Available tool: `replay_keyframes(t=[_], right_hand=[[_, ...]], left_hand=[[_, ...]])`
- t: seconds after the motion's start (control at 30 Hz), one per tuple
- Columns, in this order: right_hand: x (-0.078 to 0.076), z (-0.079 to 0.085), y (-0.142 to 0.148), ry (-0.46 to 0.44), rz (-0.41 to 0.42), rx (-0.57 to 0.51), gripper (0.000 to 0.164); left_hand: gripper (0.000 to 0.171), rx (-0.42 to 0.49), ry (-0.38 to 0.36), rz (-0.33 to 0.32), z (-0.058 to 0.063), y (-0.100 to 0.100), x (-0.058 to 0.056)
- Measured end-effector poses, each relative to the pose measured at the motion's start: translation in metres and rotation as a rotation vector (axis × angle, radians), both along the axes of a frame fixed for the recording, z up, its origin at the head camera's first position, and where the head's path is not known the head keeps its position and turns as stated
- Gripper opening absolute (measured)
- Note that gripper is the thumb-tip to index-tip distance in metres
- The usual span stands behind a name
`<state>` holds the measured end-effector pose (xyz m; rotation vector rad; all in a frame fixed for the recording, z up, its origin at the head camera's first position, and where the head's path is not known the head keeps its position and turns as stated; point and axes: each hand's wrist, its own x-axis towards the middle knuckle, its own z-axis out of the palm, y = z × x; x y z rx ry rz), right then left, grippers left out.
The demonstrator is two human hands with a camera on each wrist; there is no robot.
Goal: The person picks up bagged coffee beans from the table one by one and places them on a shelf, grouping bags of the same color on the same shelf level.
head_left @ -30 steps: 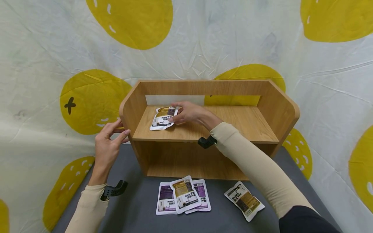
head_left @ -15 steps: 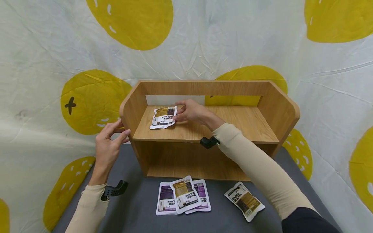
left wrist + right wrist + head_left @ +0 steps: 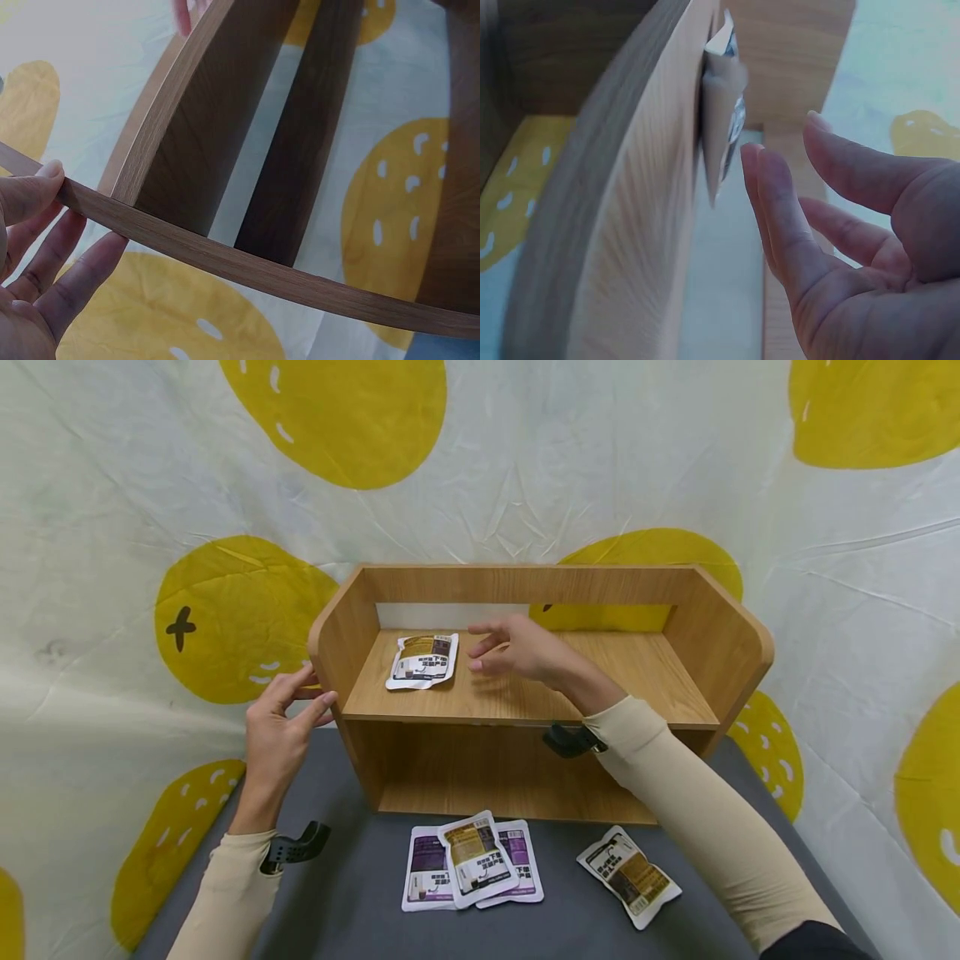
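A brown-and-white pouch (image 3: 423, 661) lies flat at the left end of the upper board of a wooden shelf (image 3: 585, 681). Just to its right, my right hand (image 3: 521, 650) hovers over the board with fingers loosely extended and holding nothing. The right wrist view shows a gap between the fingertips (image 3: 776, 169) and the pouch (image 3: 724, 112). My left hand (image 3: 277, 743) pinches the front edge of the shelf's left side panel (image 3: 180, 236), thumb on one face and fingers on the other.
On the grey table (image 3: 337, 910) before the shelf, a brown pouch (image 3: 477, 860) overlaps two purple pouches (image 3: 427, 881). Another brown pouch (image 3: 628, 877) lies tilted to the right, near the right sleeve. A patterned white-and-yellow sheet (image 3: 495, 510) hangs behind.
My right hand has let go of the pouch on the upper board and drawn back to the right. The pouch stays at the left end. My left hand has not moved.
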<state>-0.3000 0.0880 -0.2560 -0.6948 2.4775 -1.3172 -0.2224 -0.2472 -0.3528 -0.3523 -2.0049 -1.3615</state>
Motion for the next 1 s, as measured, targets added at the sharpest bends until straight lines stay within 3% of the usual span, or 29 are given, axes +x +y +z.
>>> replay_keyframes(t=[0.23, 0.53, 0.7, 1.0], right_hand=[[0.025, -0.001, 0.013, -0.005, 0.001, -0.001, 0.059], [0.046, -0.015, 0.022, 0.008, 0.174, -0.112, 0.053], [0.059, -0.026, 0.029, 0.011, 0.224, -0.132, 0.054], [0.082, -0.048, 0.036, -0.059, 0.290, -0.180, 0.050]], left_hand=[[0.053, 0.000, -0.005, 0.008, 0.001, 0.000, 0.001], [0.054, 0.004, -0.001, 0.000, 0.000, 0.000, 0.002], [0.054, 0.007, 0.003, -0.006, -0.002, 0.000, 0.001], [0.054, 0.005, -0.002, -0.003, 0.000, 0.000, 0.003]])
